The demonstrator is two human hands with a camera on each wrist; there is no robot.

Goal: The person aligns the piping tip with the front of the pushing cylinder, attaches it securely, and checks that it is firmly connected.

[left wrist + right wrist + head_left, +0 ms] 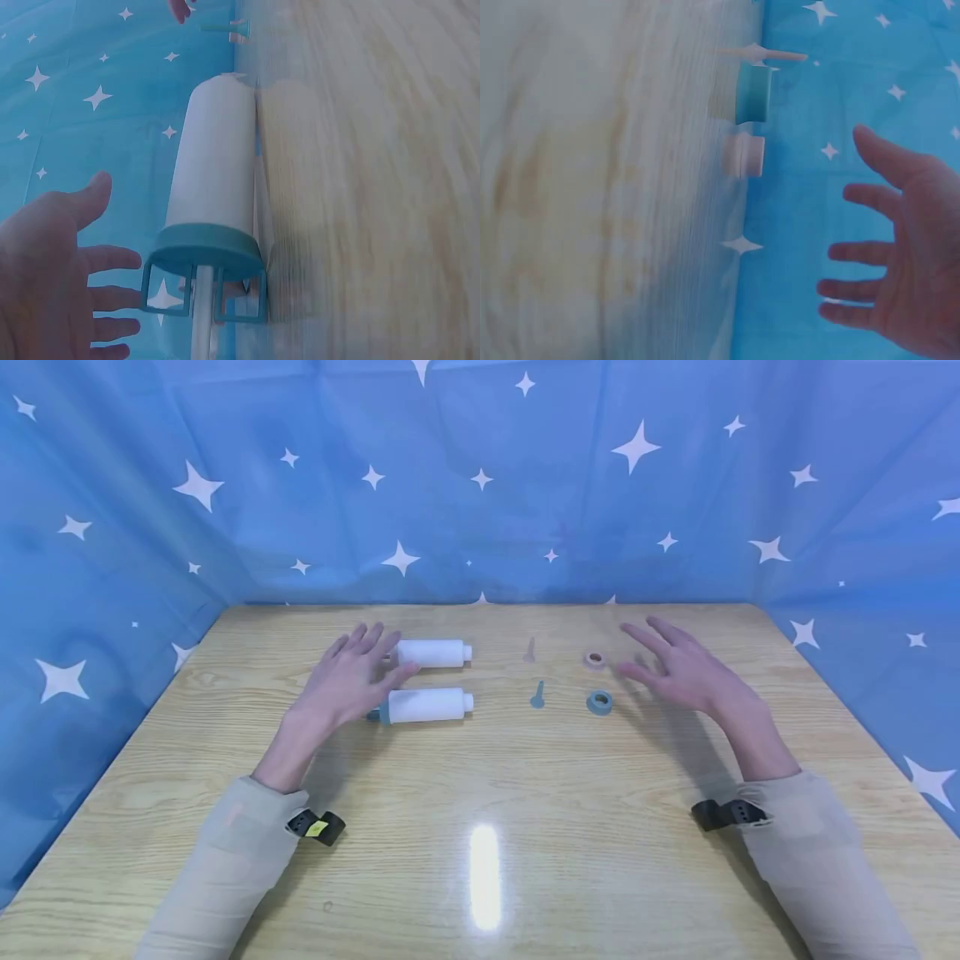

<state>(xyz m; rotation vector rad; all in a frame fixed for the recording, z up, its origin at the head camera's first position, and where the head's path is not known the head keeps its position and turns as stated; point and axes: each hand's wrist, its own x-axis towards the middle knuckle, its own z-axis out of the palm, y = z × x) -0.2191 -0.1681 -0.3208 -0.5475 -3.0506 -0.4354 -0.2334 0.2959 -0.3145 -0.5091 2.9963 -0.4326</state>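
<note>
Two white syringe-like tubes lie on their sides one behind the other at the left: the far tube (433, 653) and the near tube (427, 705). The near one has a teal collar (202, 246) with two square finger loops and a white rod. My left hand (348, 677), fingers spread, hovers over their left ends and holds nothing; it hides the far tube's end. My right hand (686, 668) hovers empty, fingers apart, just right of a pink ring (595, 660) and a teal ring (599, 702). Between tubes and rings are a pink pointed piece (530, 650) and a teal pointed piece (537, 695).
The pieces lie on a light wooden table (405, 810). A blue curtain with white stars (480, 518) rises behind it and along both sides. A bright light reflection shows on the near tabletop.
</note>
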